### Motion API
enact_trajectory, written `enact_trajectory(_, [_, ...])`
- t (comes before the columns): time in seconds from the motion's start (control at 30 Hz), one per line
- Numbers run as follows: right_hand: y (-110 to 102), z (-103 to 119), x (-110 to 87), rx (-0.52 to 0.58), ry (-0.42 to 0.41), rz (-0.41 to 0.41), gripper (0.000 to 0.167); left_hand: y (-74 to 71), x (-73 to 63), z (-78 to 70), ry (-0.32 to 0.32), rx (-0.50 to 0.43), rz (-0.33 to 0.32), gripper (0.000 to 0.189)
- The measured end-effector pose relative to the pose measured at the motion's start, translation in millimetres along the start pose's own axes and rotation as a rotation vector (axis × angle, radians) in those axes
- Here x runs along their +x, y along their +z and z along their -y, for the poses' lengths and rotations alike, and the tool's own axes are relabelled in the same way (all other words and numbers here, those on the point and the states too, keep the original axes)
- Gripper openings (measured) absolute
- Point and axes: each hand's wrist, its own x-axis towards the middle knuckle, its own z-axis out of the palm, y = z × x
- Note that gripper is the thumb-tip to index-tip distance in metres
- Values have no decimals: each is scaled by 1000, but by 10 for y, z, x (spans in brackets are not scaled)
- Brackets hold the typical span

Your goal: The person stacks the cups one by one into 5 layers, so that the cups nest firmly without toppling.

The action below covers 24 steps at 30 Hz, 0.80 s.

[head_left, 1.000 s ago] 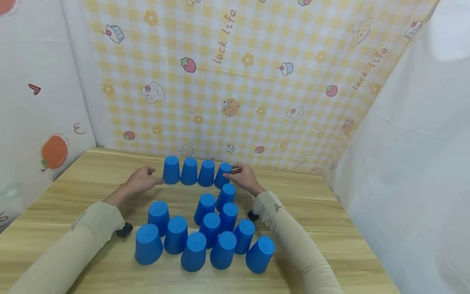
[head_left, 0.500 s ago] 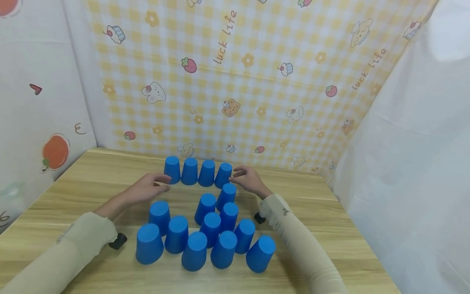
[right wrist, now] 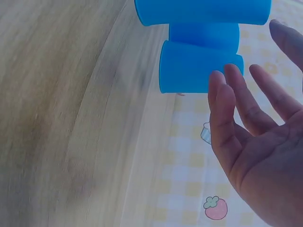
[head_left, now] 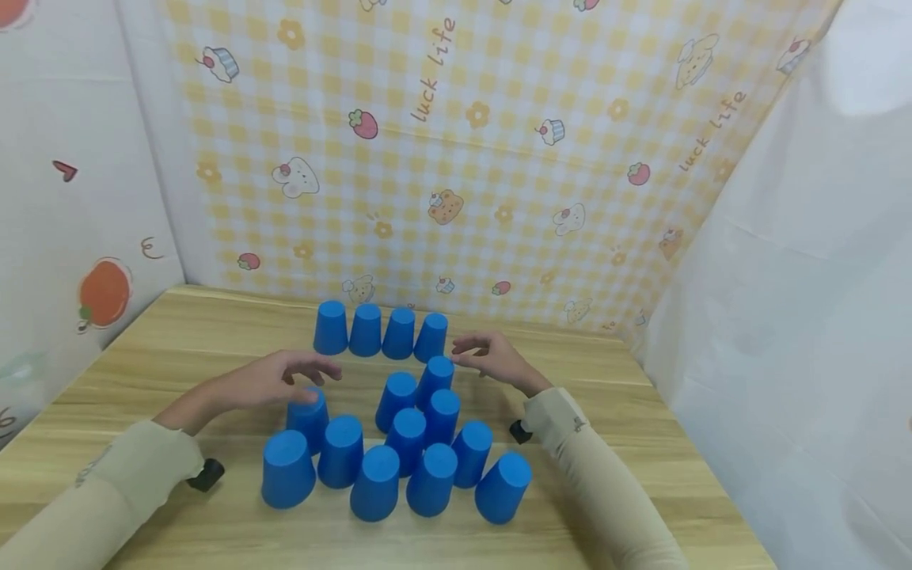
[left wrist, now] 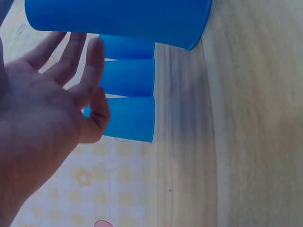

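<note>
Several blue plastic cups stand upside down on the wooden table. A straight row of them runs along the back, from its left end cup point(head_left: 331, 328) to its right end cup point(head_left: 431, 338). My left hand point(head_left: 264, 381) is over the left side with fingers loosely bent; its thumb overlaps the top of a cup point(head_left: 308, 426) in the head view. To the right of the back row, my right hand point(head_left: 499, 362) has its fingertips near the end cup and a second cup point(head_left: 435, 381) in front of it. Both hands hold nothing, their fingers relaxed in the wrist views.
Nearer me, more upside-down cups form a loose cluster, from a left cup point(head_left: 288, 471) to a right cup point(head_left: 503, 488). A yellow checked cloth point(head_left: 399, 190) hangs behind the table point(head_left: 613, 443). White cloth point(head_left: 784, 301) closes off the right side.
My left hand has drawn back from the back row's left end toward me. My right hand has let go of the right end cup and moved slightly right. The cups stand as before.
</note>
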Motion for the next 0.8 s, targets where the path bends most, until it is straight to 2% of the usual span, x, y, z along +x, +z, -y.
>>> enact_trajectory(0.27, [12,69,-91,37,-32,75,48,-7,-30,0,40,11,89,53])
enact_trajectory(0.43, [37,55,-93,40,-47,106,48,-16,-37,10,46,42,105,55])
enact_trajectory(0.6, [70,38,-81,39,-63,139,46,-50,-59,18,38,17,121,56])
enact_trajectory(0.8, [120,49,-80,46,-65,149,41,-77,-54,27,25,31,108,45])
